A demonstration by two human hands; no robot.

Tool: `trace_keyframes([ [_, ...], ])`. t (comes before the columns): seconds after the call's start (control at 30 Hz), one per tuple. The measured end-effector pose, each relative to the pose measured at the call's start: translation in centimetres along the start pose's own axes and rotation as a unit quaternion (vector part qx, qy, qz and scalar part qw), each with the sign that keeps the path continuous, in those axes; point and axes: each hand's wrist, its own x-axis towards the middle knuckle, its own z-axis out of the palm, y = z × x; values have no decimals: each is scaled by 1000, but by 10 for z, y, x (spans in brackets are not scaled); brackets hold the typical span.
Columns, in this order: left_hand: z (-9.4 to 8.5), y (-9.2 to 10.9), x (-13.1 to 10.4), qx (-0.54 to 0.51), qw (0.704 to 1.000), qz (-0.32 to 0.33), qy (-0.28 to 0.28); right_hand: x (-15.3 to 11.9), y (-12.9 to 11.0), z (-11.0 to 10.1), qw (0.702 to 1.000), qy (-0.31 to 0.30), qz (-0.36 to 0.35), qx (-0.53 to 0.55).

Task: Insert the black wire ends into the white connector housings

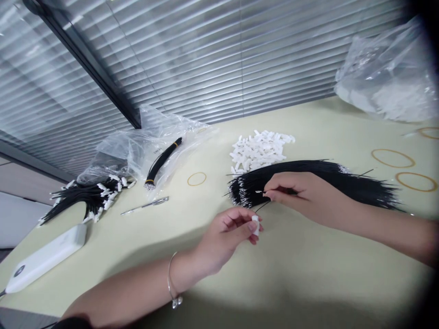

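My left hand [219,240] is closed, pinching a small white plastic connector housing [255,225] between thumb and fingers. A short stretch of black wire [262,207] shows just above that housing. My right hand [310,196] is closed too; its thumb and forefinger pinch a thin wire whose small metal terminal [258,192] points left. Most of that wire is hidden by the hand. Beneath and behind my right hand lies a thick bundle of black wires [363,187] with silvery tips. Just beyond it sits a pile of white connector housings [259,148].
Left on the table [164,237] are wires with white connectors [103,196], a pen [146,205] and a white device [48,258]. A banded wire bundle [164,160] lies on a plastic bag [116,146]. Rubber bands [393,158] and another bag [394,82] are right.
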Motion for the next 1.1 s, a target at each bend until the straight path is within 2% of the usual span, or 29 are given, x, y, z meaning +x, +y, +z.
trace_keyframes([
  [0.1,-1,1,1,-3,1000,11,5,-2,-9,-2,994,-49,82,53],
  [0.3,-2,2,1,-24,999,25,13,-6,-15,-3,991,-70,76,79],
  [0.57,0,4,2,-43,999,26,-5,-7,-13,-3,974,-126,138,130],
  [0.7,2,5,0,-45,999,10,-14,-9,-17,-2,973,-139,141,117],
  [0.97,2,5,0,-49,998,-12,-27,-13,-25,4,988,-89,93,81],
  [1.1,2,4,0,-47,998,-17,-29,-13,-29,4,990,-89,75,79],
])
